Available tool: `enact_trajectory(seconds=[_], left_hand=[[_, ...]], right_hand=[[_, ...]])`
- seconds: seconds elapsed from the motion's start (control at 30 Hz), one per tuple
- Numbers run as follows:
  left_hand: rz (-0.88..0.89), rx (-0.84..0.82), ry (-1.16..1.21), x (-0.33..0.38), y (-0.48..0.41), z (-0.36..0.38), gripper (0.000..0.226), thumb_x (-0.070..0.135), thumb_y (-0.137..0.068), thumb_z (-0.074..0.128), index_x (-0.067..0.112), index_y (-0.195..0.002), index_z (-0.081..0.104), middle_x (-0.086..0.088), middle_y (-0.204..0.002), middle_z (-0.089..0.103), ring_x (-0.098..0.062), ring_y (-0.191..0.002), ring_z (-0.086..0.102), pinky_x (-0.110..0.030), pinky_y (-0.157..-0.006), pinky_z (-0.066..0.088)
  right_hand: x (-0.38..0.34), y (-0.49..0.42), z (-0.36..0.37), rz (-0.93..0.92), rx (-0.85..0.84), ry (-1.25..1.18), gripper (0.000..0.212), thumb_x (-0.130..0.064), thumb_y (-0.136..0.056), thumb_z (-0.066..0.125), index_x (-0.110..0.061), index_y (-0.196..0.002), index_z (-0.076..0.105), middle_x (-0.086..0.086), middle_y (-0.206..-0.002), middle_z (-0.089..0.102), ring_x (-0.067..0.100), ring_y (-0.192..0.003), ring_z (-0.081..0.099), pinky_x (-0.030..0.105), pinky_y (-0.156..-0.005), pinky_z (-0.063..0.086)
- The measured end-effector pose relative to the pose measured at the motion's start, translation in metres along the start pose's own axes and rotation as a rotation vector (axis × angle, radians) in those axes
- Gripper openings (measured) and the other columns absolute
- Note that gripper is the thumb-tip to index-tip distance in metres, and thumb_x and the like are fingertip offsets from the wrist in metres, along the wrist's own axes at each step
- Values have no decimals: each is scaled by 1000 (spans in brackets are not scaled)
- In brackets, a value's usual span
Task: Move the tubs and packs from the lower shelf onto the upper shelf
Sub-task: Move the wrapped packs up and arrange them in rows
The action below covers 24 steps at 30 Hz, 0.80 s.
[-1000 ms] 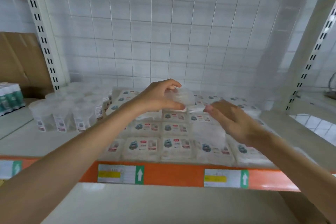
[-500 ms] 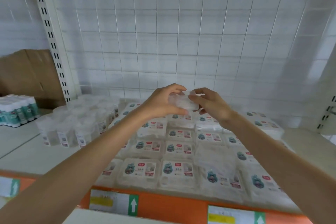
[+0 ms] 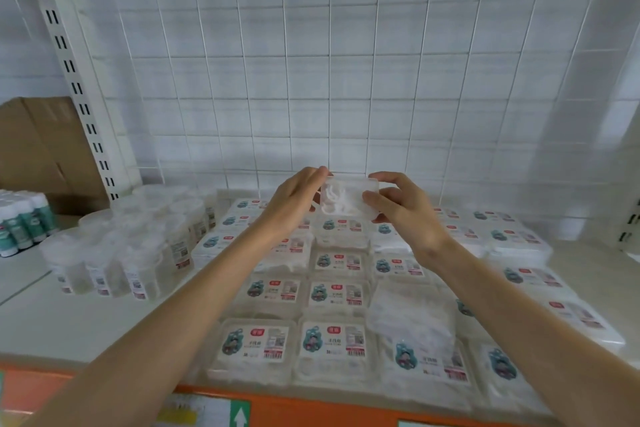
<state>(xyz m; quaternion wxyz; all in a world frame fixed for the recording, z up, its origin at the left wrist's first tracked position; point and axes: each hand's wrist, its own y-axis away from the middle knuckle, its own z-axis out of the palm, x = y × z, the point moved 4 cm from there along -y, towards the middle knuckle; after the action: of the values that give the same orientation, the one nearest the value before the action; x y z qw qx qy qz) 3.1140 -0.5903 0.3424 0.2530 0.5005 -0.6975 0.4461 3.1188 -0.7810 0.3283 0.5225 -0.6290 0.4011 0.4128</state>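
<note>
**One pack held up between both my hands**

The white wire grid (image 3: 311,62) filled the back of the view. Below it lay the pale shelf (image 3: 69,319) with an orange front rail (image 3: 311,409). Flat labelled packs (image 3: 332,295) covered the middle and right of the shelf, lying about five across and several rows deep. The far rows were too blurred for an exact count. Left of them stood a tight cluster of clear round tubs (image 3: 138,246), more than ten, upright and touching. One cardboard box (image 3: 41,146) sat behind the slotted upright (image 3: 79,80). A few green-and-white bottles (image 3: 24,222) stood at the left edge, cut off by the frame.

Both my forearms reached forward and converged over the back rows. My left hand (image 3: 294,199) was curled, with its fingertips pinching the left end of one clear pack (image 3: 343,199). My right hand (image 3: 403,210) gripped the right end, fingers over the top and thumb on the near face. The pack was lifted clear of the rows beneath it.
</note>
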Motion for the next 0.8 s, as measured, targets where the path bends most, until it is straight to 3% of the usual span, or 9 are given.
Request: enact_trajectory(seconds=[0.1,0.2,0.37,0.47,0.53,0.63,0.8], left_hand=[[8,-32,3,-4,0,1,46,60,-99,32,30,-123,56,4,-108,61,-12,-94,61,-30,-86,48],[-17,-10,70,-4,1,0,34,62,-96,41,40,-120,52,10,-106,62,-13,-90,65,-38,-89,52],[34,-77,12,3,6,1,24,34,-91,68,28,-113,62,12,-99,70,1,-87,65,-21,-80,50],[48,-70,46,1,6,1,19,28,-87,72,26,-105,66,11,-101,72,-2,-90,67,-22,-81,50],[52,-50,54,-1,5,-1,21,28,-86,73,24,-106,66,10,-102,73,-6,-93,68,-28,-85,53],[87,-21,36,-2,5,-3,26,25,-84,77,25,-109,67,9,-102,73,-8,-91,69,-34,-89,56],[146,0,48,1,4,-2,30,14,-78,81,27,-103,69,7,-100,74,-9,-95,69,-39,-91,56]], right_hand=[[1,0,0,-23,19,-12,26,-14,-92,66,-19,-117,58,11,-96,72,27,-91,68,37,-81,57],[1,2,-3,-55,40,-34,28,-13,-92,66,-20,-118,58,9,-95,72,20,-87,67,30,-77,56],[2,3,-9,-69,52,-37,35,-15,-91,68,-21,-125,60,5,-100,73,15,-92,69,21,-74,53],[2,4,-8,-70,64,-52,31,-18,-91,68,-21,-122,63,-1,-102,73,6,-91,69,19,-75,52],[2,5,-9,-31,101,-41,25,-31,-94,63,-23,-117,64,-8,-103,71,0,-92,67,19,-78,52],[5,4,-11,75,146,-4,38,-49,-98,48,-18,-106,69,-2,-100,73,12,-89,69,25,-78,53],[1,9,-10,160,111,67,47,-54,-97,44,-13,-86,66,13,-83,69,20,-61,60,31,-60,48]])
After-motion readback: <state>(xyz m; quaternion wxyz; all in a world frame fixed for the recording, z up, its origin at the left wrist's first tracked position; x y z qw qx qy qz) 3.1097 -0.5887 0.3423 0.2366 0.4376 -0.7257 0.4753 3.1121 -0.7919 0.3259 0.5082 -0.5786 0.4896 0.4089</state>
